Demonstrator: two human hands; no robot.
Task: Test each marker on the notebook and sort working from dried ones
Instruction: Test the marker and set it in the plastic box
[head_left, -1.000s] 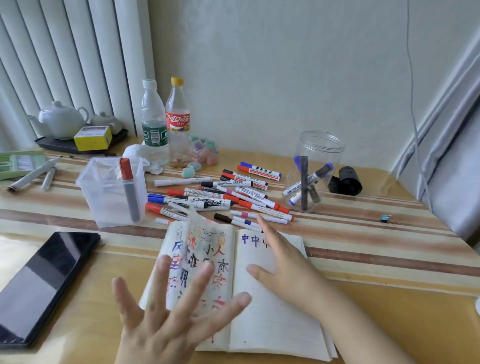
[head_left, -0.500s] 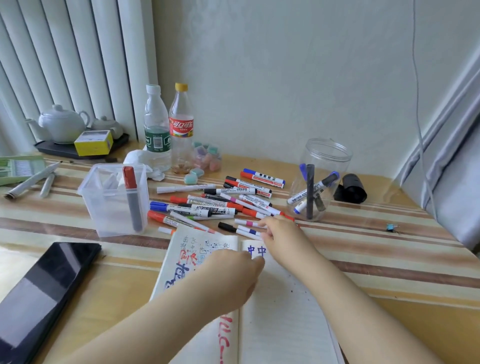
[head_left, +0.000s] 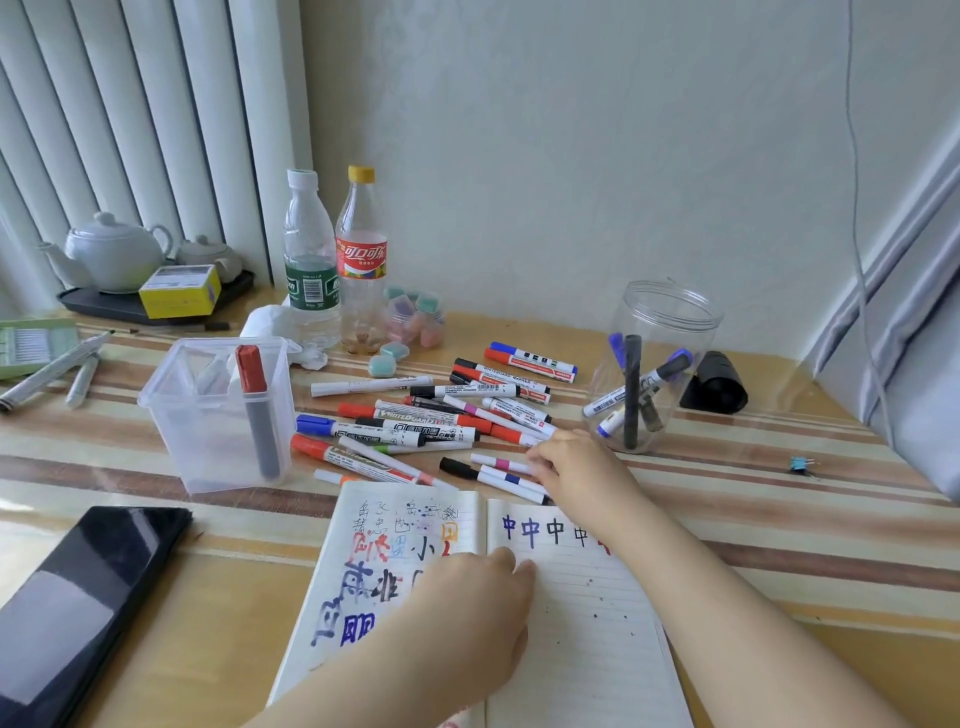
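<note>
The left hand (head_left: 470, 608) presses flat on the open notebook (head_left: 587, 639) while the right hand (head_left: 584, 470) reaches the pink-banded marker (head_left: 498, 462) at the marker pile's (head_left: 431, 415) near edge.

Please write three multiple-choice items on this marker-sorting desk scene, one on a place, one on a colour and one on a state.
1. Where does the round clear jar stand?
A. right of the marker pile
B. on the notebook
C. on the black tray

2. What colour is the cap of the marker in the square plastic tub?
A. green
B. red
C. yellow

3. What state is the notebook in?
A. closed
B. open, both pages blank
C. open, with writing

Answers:
1 A: it sits on the table right of the pile.
2 B: the upright marker's cap is red.
3 C: both pages show coloured characters, and the left hand rests on them.
</note>
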